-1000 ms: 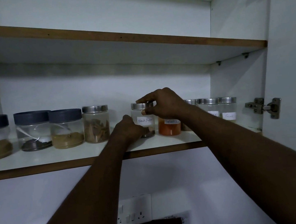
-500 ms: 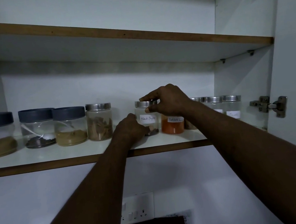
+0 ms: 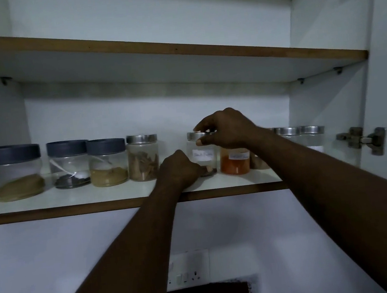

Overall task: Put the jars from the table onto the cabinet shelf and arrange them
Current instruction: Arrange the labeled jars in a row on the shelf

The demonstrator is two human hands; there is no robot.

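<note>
Hardly anything has moved since half a second ago: both hands stay on one jar, and only my view has drifted. Nearest, my left hand (image 3: 178, 170) curls round the base of the labelled jar (image 3: 203, 156), while my right hand (image 3: 227, 129) pinches its steel lid (image 3: 196, 136) from above. The jar stands on the lower shelf (image 3: 71, 199), just beside the orange-powder jar (image 3: 235, 163) and apart from the bark jar (image 3: 143, 157). I judge this to be the arranging step. Next I should square the label forward without bumping its neighbours. I count three dark-lidded jars (image 3: 69, 165) and six in the steel-lidded row, two partly hidden by my arm.
</note>
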